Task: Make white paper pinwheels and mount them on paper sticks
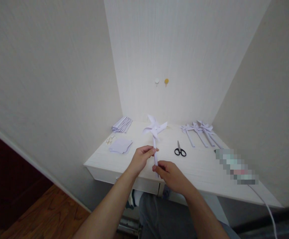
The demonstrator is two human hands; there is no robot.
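Observation:
A white paper pinwheel (pixel 155 128) is held upright above the desk, its curled blades at the top of a rolled paper stick. My left hand (pixel 143 157) pinches the stick partway up, below the blades. Lower down, near the stick's bottom end, my right hand (pixel 166 171) grips it between thumb and fingers. To the right of the pinwheel lies a pair of scissors (pixel 180 150) with black handles, blades pointing away from me. Several more paper pinwheels (pixel 199 132) rest at the back right of the desk.
On the left of the white desk (pixel 102 162) are a stack of paper squares (pixel 121 146), small pale pieces (pixel 110 140) and a bundle of rolled paper sticks (pixel 122 124). A blurred-out object (pixel 236 167) with a white cable (pixel 269 209) lies at right. Walls enclose three sides.

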